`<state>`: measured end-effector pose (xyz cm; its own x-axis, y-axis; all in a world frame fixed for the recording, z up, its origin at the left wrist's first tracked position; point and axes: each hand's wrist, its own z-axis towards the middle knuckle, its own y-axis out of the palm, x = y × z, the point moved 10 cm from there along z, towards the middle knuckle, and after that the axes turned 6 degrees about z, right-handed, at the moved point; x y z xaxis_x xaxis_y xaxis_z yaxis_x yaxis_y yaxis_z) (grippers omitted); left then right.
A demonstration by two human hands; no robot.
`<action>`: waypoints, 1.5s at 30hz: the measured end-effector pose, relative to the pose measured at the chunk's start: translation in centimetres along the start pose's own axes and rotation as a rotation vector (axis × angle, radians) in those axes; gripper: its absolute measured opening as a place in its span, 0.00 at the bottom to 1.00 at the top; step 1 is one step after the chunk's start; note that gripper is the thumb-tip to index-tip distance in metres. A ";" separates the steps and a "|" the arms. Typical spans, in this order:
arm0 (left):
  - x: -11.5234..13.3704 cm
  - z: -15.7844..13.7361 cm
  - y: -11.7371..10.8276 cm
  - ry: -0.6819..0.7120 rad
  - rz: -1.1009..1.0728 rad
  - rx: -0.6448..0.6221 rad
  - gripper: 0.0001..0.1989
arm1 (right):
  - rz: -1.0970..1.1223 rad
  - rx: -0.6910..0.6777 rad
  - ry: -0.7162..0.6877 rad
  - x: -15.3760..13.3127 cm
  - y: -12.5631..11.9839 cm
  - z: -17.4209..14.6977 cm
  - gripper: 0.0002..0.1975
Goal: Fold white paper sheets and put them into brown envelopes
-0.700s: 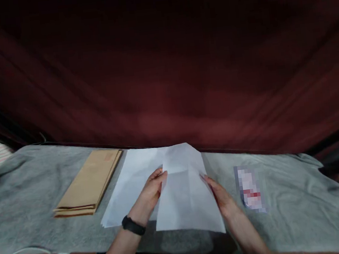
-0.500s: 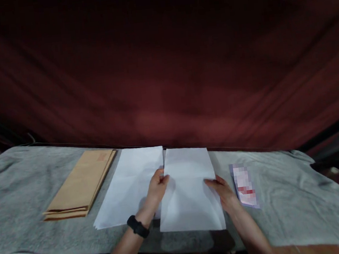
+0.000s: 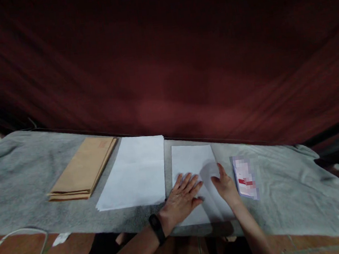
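A white sheet of paper [image 3: 188,157] lies on the grey cloth in front of me. My left hand [image 3: 182,197], with a black band on the wrist, rests flat on its lower left part, fingers spread. At the sheet's right edge is my right hand [image 3: 225,184], thumb and forefinger apart and its other fingers mostly hidden. A stack of white paper [image 3: 137,167] sits to the left of the sheet. Farther left lie folded brown paper envelopes [image 3: 85,165], one with faint red print in a corner.
A blurred-out pale purple packet [image 3: 244,177] with a red mark lies right of my right hand. Grey cloth [image 3: 289,186] covers the table, and a dark red curtain [image 3: 164,82] hangs behind it. A pale cable [image 3: 44,247] loops at the lower left.
The sheet, held at both sides before, now lies on the cloth slightly farther right. My left hand has let go of its edge and spread flat on top; my right thumb and forefinger have parted.
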<state>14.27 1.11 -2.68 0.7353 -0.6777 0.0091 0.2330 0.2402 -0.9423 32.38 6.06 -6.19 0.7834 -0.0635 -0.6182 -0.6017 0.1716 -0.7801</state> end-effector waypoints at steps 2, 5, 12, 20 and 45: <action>0.7 -0.5 0.5 0.028 -0.013 -0.020 0.29 | -0.040 -0.011 -0.005 0.0 -0.1 0.0 0.32; 0.5 -0.9 0.6 0.005 -0.016 -0.029 0.29 | -0.116 0.011 -0.062 -0.6 -0.6 -0.3 0.31; 1.1 -0.7 0.8 0.025 0.000 -0.056 0.28 | -0.168 0.013 -0.423 -5.8 1.4 -2.4 0.27; 1.1 -0.7 1.2 0.021 -0.053 -0.109 0.28 | -0.229 -0.175 -0.448 -5.6 4.9 -3.8 0.27; -1.3 0.1 1.7 -0.129 0.007 -0.030 0.25 | -0.298 -0.069 -0.470 -6.4 4.2 -5.8 0.26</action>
<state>13.77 2.44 -4.23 0.8132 -0.5804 0.0441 0.2100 0.2219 -0.9522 23.95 1.46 -6.03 0.8968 0.3482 -0.2728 -0.3400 0.1479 -0.9287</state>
